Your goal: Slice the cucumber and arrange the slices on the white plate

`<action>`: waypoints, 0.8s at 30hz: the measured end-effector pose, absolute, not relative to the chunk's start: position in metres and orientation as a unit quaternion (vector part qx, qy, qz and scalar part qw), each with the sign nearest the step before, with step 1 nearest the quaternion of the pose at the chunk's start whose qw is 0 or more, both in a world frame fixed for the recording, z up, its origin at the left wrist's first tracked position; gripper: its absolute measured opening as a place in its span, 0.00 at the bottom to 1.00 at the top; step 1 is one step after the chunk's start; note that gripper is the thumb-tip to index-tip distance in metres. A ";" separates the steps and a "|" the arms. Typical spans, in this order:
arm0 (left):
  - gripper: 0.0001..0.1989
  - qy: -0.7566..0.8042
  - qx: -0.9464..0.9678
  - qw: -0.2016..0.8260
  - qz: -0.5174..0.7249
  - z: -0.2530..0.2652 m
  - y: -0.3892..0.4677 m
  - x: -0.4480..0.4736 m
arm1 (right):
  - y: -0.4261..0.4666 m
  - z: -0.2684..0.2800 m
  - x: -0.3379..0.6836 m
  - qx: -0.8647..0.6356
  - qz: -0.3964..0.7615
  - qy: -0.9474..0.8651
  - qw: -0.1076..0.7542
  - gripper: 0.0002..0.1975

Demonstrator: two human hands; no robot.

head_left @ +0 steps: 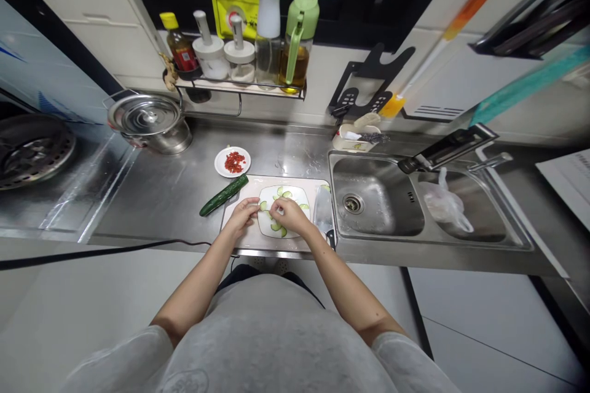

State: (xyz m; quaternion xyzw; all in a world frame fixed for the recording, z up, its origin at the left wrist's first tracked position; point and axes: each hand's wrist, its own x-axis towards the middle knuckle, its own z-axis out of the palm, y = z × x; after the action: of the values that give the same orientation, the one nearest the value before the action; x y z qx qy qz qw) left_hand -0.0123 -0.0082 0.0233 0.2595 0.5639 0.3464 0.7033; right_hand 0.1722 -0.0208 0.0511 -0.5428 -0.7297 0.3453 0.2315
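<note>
A white plate lies on a pale cutting board, with several thin green-edged cucumber slices set around it. My left hand is at the plate's left edge, its thumb and fingertips pinching a cucumber slice. Over the middle of the plate, my right hand has its fingers drawn together; whatever is between them is too small to make out. Left of the board lies a dark green cucumber, one end against the board's corner. A cleaver rests on the board's right side.
Behind the cucumber stands a small white plate of chopped red pieces. A lidded steel pot is at the back left. To the right is a double sink with a plastic bag. Above hangs a seasoning rack.
</note>
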 end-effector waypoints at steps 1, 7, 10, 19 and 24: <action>0.24 0.563 0.263 0.702 0.348 0.023 -0.008 -0.012 | -0.021 0.051 0.172 -0.546 0.345 -0.728 0.229 0.04; 0.23 0.571 0.321 0.664 0.362 0.018 -0.006 -0.009 | -0.019 0.045 0.170 -0.585 0.359 -0.699 0.198 0.04; 0.22 0.565 0.347 0.640 0.388 0.014 -0.005 -0.006 | -0.019 0.039 0.167 -0.613 0.369 -0.677 0.172 0.04; 0.18 0.583 0.425 0.576 0.385 -0.003 -0.001 -0.006 | -0.016 0.031 0.160 -0.649 0.343 -0.672 0.094 0.06; 0.12 0.629 0.533 0.467 0.319 -0.006 0.001 -0.004 | -0.012 0.030 0.152 -0.676 0.314 -0.665 0.034 0.08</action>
State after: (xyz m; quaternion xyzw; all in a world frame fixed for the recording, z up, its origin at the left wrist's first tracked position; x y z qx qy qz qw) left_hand -0.0041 0.0009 -0.0059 0.5334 0.6286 0.3191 0.4675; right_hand 0.1519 -0.0116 0.0296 -0.6765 -0.6651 0.3143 0.0339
